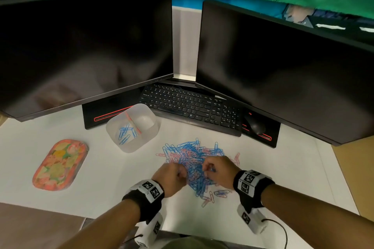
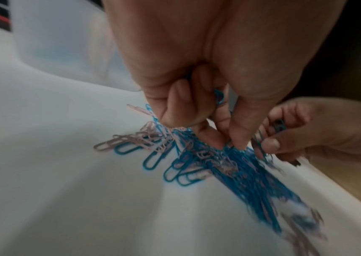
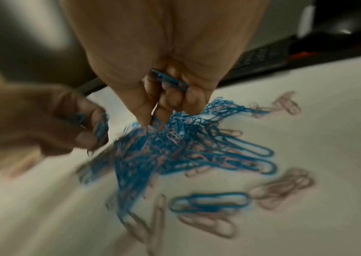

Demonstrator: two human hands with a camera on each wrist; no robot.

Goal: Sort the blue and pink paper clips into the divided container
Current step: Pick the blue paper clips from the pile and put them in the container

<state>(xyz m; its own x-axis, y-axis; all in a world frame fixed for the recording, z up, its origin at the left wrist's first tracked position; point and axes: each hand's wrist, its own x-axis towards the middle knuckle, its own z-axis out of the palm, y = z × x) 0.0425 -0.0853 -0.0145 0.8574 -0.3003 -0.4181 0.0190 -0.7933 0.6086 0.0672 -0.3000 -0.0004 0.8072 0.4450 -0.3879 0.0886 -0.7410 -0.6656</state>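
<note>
Mid-gather: left hand (image 1: 171, 176) and right hand (image 1: 219, 169) both pinching blue clips (image 3: 168, 81) over the mixed pile (image 1: 194, 159) on the desk (image 1: 101, 184). Next — carry to divided container (image 1: 132, 127) at 11 o'clock, blue side.

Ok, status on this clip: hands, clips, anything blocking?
Both hands, left and right, pinching blue clips over the mixed pile. Divided container holds blue only. Nothing blocking.

Head view looks down over the desk (image 1: 101, 178); both close wrist views share the clip pile (image 1: 194, 159).
</note>
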